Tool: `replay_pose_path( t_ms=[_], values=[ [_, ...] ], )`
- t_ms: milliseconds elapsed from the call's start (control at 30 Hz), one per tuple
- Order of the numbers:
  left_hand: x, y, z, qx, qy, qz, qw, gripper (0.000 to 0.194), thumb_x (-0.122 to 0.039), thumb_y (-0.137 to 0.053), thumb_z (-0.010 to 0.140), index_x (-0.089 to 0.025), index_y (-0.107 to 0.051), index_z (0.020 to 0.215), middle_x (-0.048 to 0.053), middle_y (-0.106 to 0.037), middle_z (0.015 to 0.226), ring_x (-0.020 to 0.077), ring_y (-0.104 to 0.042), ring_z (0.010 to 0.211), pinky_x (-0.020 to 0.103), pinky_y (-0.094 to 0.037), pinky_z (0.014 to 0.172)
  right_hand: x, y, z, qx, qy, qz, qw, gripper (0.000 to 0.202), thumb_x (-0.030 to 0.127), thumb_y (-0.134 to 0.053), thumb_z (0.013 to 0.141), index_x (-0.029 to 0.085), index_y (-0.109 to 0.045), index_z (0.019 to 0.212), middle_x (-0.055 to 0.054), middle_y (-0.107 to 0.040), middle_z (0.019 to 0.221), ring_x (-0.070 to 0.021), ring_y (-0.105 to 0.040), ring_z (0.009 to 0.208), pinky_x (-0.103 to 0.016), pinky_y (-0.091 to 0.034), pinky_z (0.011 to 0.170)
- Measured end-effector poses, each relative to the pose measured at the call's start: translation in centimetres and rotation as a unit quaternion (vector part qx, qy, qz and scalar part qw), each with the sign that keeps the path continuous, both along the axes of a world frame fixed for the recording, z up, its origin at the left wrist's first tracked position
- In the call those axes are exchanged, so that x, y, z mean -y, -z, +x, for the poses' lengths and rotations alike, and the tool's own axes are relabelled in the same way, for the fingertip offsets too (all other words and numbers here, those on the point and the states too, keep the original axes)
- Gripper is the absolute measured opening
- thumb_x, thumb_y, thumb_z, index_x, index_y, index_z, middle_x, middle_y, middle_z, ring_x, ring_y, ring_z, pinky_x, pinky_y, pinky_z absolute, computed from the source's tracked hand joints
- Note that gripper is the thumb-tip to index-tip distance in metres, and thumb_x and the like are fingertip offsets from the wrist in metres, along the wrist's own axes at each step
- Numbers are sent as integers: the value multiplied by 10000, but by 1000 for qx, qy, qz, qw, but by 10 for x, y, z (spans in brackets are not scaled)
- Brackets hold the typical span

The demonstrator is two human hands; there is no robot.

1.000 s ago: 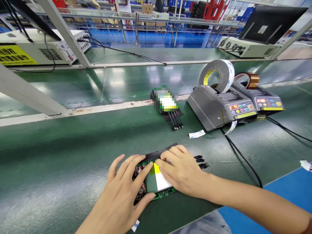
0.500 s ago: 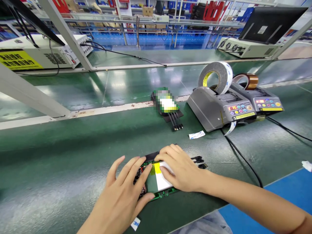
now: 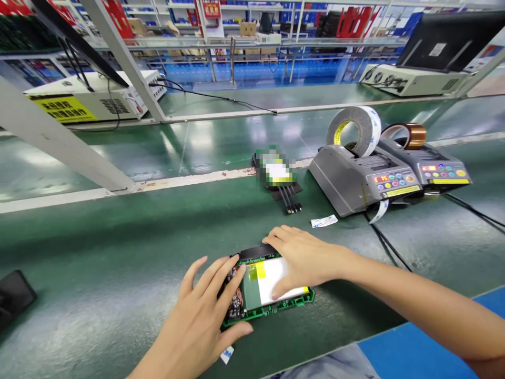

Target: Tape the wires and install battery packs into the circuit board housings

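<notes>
An open green-framed electronic unit (image 3: 272, 310) lies flat on the green bench, holding a white flat battery pack (image 3: 270, 284) with yellow tape and a circuit board (image 3: 236, 305) with thin wires at its left end. My left hand (image 3: 209, 300) lies over that left end with its fingers spread, the fingertips at the frame and the thumb just off the near edge. My right hand (image 3: 305, 258) rests over the right part, thumb on the white pack and fingers reaching the black strip (image 3: 252, 253) along the far edge. It hides the unit's far right corner.
A second unit with short cables (image 3: 290, 200) lies farther back. Two tape dispensers (image 3: 355, 179) stand at right, with a tape strip (image 3: 324, 221) before them. A small tape piece (image 3: 226, 355) lies near my left hand; a black object (image 3: 16, 297) sits at left.
My right hand has lifted slightly and shifted, showing more of the white pack and the unit's near right corner. The cable ends beyond it are now hidden. The camera view has shifted left.
</notes>
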State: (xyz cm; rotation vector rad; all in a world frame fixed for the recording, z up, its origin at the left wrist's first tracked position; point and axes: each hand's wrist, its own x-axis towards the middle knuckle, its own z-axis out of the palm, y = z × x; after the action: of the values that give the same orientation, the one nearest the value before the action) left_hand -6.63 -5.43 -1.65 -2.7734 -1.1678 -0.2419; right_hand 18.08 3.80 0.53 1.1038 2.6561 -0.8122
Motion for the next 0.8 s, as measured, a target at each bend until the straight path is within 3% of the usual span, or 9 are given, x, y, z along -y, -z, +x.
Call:
replay_pose_path(
  t_ms=[167,367,633,800],
  values=[
    [9,7,-3,15,-46,-14,999,800,-618,-503,861,-105,-321,1446,94,-392,1454,249,-365,1294,463,-129,1130,-25,0,-15,49,-53,-65,995,940,748,-716,482,115,-558,1159,-112,-517,1030,-278,-497,954,-403,-452,826],
    [11,9,0,43,-87,-40,994,827,-606,-530,848,-107,-276,1457,85,-403,1442,227,-366,1291,426,-127,1136,-38,-3,-25,102,-93,-118,983,834,754,-711,468,145,-570,1020,-88,-510,994,-246,-531,864,-355,-464,733],
    [18,10,-2,44,-78,-47,995,705,-519,-537,876,-185,-305,1452,85,-303,1500,250,-320,1330,437,-135,1126,-25,3,-17,37,-80,-47,995,761,707,-733,519,131,-583,995,-81,-546,933,-243,-549,820,-370,-483,683],
    [5,2,-14,174,-160,-100,967,750,-506,-456,917,-140,-147,1494,119,-259,1506,253,-255,1363,406,-249,1106,-23,2,-16,21,-74,-53,996,793,727,-733,500,137,-572,1005,-84,-596,951,-261,-577,837,-359,-469,681]
  ],
)
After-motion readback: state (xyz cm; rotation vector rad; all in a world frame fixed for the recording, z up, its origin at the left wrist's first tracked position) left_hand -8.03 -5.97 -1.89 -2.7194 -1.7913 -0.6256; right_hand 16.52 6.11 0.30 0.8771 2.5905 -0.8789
